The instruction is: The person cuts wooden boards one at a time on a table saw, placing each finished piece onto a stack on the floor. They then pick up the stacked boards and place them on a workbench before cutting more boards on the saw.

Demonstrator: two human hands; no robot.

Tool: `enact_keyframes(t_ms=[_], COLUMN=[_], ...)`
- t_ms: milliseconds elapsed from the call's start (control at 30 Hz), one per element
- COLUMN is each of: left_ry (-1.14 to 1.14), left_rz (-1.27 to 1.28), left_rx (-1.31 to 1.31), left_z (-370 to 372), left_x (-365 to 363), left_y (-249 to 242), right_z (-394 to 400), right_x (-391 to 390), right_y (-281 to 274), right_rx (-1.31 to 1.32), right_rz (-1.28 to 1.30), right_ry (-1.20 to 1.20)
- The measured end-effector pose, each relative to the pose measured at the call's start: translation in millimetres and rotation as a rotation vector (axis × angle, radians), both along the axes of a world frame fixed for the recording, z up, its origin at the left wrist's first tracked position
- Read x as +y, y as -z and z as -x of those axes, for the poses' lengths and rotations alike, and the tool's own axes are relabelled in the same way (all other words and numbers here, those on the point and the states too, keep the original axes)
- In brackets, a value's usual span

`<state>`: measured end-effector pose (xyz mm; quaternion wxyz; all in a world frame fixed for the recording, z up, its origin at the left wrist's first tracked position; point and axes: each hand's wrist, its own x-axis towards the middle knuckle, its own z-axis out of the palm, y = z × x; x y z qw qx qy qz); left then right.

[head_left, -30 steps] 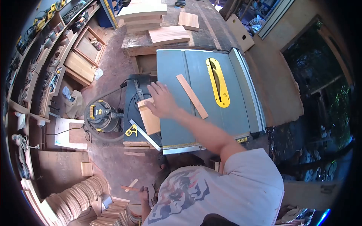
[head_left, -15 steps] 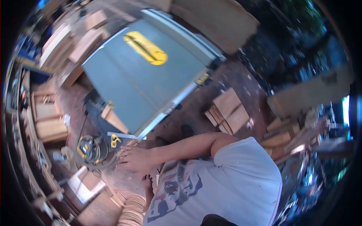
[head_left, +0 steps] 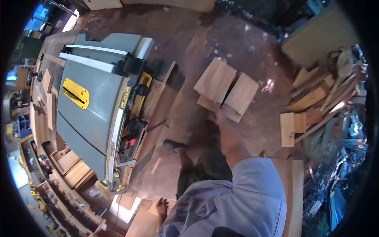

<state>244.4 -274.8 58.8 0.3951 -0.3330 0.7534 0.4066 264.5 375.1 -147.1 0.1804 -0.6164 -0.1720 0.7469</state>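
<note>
My right arm reaches forward, and my right hand is at the near edge of some stacked wooden boards on the floor. A second board lies beside the first with a dark gap between them. The fingers of that hand are shadowed and blurred, so I cannot tell whether they grip a board. My left hand hangs low by my side, fingers apart and holding nothing, above pale boards near the floor.
A table saw with a yellow throat insert and a rail fence stands to the left. Wood offcuts are piled at right. A shelf of tools and wood runs along the lower left. My foot is on the floor.
The view has turned, so the table saw now sits further left. My right hand has gone from near the saw's corner to the boards on the floor.
</note>
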Motion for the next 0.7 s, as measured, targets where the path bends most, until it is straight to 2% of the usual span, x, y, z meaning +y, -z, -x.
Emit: enact_keyframes(t_ms=[33,67,100,167,233,267,333,367,400,467,533,600,667,700], left_ry=[0.114,0.214,0.317,0.692,0.508,0.228,0.230,0.208,0.166,0.322,0.672,0.525,0.559,0.585], left_rz=[-0.055,0.010,0.071,0.030,0.150,0.248,0.255,0.258,0.158,0.086,0.167,0.057,-0.060,-0.138], left_rx=[0.057,0.007,-0.045,0.063,0.026,-0.021,-0.054,-0.073,0.038,0.123,0.164,0.355,0.512,0.586], left_z=[-19,-36,-53,-84,-102,-109,-103,-100,-104,-89,-53,-36,-7,3], left_x=[14,17,18,-14,7,26,21,22,25,37,127,147,217,248], left_y=[-21,-31,-40,-49,-66,-77,-79,-77,-79,-62,-94,-68,-88,-98], right_z=[8,24,32,37,38,34,13,-5,-18,-46,-90,-137,-180,-196], right_x=[5,26,39,47,56,59,63,67,73,91,92,72,53,42], right_y=[0,-7,23,68,78,67,22,19,-5,-72,-89,-115,-163,-197], right_rx=[-0.058,-0.117,-0.065,0.010,0.048,0.065,0.098,0.241,0.255,0.282,0.460,0.502,0.630,0.519], right_rz=[-0.002,-0.012,0.064,0.171,0.217,0.224,0.226,0.182,0.179,0.157,0.291,0.413,0.484,0.474], right_ry=[0.069,0.129,0.191,0.287,0.354,0.322,0.270,0.151,0.133,0.089,0.043,-0.033,-0.099,-0.120])
